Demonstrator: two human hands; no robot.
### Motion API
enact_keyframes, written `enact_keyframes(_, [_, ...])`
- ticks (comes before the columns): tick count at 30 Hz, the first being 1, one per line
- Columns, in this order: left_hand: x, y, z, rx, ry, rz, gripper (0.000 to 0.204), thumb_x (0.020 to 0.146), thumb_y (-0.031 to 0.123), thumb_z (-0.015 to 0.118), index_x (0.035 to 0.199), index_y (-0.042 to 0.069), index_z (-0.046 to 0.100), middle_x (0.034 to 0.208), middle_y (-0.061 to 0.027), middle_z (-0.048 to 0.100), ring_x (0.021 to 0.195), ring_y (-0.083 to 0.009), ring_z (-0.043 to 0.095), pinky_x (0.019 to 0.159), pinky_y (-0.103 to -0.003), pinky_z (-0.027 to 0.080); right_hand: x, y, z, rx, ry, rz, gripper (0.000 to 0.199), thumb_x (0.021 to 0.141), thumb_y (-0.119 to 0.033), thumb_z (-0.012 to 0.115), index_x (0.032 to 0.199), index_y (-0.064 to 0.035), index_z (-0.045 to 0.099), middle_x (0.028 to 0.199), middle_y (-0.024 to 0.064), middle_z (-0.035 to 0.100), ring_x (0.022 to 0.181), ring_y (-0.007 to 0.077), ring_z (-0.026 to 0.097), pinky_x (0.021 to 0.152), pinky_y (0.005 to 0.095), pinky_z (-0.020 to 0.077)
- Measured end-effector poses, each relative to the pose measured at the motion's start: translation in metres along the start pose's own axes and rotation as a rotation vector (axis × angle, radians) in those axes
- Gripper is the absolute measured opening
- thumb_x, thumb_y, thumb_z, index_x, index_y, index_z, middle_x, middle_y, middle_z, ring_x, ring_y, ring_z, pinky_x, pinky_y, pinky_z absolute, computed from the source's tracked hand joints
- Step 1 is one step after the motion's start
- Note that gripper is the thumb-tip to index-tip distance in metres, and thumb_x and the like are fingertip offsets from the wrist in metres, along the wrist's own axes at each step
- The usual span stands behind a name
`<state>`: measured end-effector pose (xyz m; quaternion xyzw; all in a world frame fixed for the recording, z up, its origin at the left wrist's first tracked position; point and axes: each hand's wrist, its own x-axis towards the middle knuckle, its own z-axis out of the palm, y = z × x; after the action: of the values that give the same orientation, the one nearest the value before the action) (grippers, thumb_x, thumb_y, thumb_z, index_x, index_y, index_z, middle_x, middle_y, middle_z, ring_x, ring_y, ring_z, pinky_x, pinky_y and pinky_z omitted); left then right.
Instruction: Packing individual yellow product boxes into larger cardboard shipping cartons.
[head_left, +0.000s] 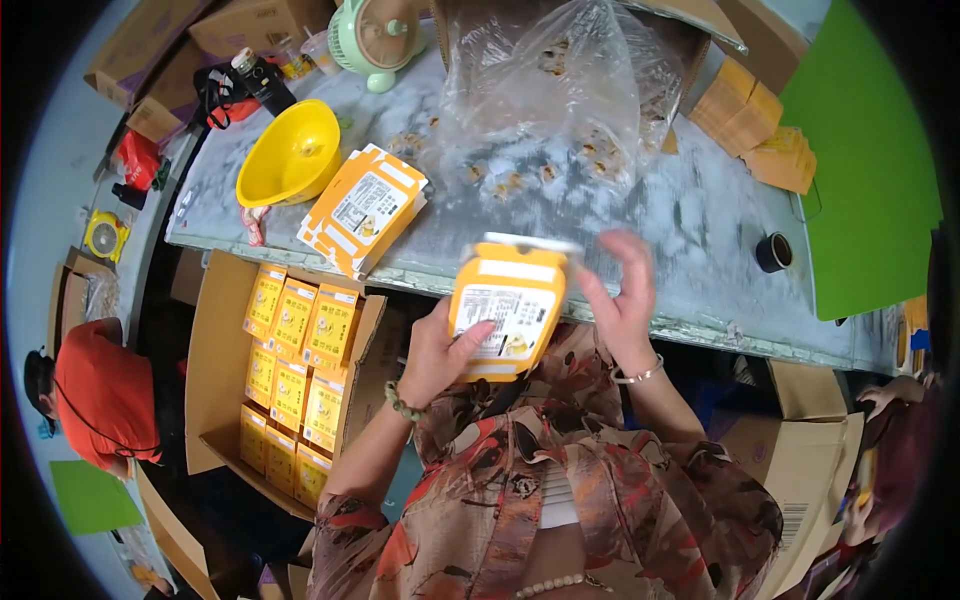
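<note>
An open brown cardboard carton [215, 375] of yellow boxes [290, 390] stands by a long grey marbled table [700, 290] bearing a yellow plastic basin [285, 150] and stacked yellow-and-white cardboard blanks [372, 205]. A similar flat blank [515, 300], near the table's edge, is clasped in the left hand [438, 358]; the blurred right hand [625, 300], half open, may touch its corner.

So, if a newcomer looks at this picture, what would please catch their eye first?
Probably the bright yellow bowl at the table's left, and the large green panel at the right. Near the middle, the left hand holds orange-and-white packaging, the blurred right hand close beside it. Below the table's left part, yellow boxes fill rows in an open brown carton.
</note>
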<state>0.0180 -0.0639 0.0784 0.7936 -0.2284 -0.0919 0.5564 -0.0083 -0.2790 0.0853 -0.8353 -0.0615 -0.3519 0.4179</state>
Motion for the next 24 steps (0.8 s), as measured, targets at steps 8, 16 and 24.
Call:
enact_keyframes(8, [-0.019, -0.021, 0.032, -0.385, 0.208, -0.045, 0.033, 0.087, 0.019, 0.034, 0.112, -0.002, 0.035, 0.105, -0.0061, 0.044, 0.096, -0.0114, 0.039, 0.082, -0.024, 0.032, -0.060, 0.001, 0.032, 0.502, -0.401, 0.604, 0.041, 0.085, -0.015, 0.036, 0.123, -0.0040, 0.025, 0.119, 0.0133, 0.035, 0.110, 0.0183, 0.034, 0.089, 0.0267, 0.0262])
enact_keyframes(16, [-0.007, -0.027, 0.010, -0.150, 0.071, -0.111, 0.021, 0.085, 0.015, 0.038, 0.087, -0.003, 0.048, 0.077, -0.0066, 0.050, 0.070, -0.0119, 0.046, 0.064, -0.023, 0.038, -0.042, -0.007, 0.027, 0.531, -0.337, 0.419, 0.029, 0.082, -0.014, 0.044, 0.108, -0.0013, 0.046, 0.098, 0.0108, 0.049, 0.089, 0.0175, 0.046, 0.073, 0.0254, 0.0379])
enact_keyframes(24, [-0.011, -0.002, -0.011, -0.112, -0.257, 0.057, 0.023, 0.072, 0.010, 0.059, 0.093, 0.002, 0.055, 0.088, -0.0085, 0.052, 0.082, -0.0148, 0.048, 0.071, -0.025, 0.039, -0.033, -0.006, 0.005, 0.348, -0.647, 0.223, 0.014, 0.073, -0.011, 0.056, 0.082, -0.0006, 0.055, 0.080, 0.0090, 0.046, 0.073, 0.0198, 0.046, 0.062, 0.0263, 0.0379])
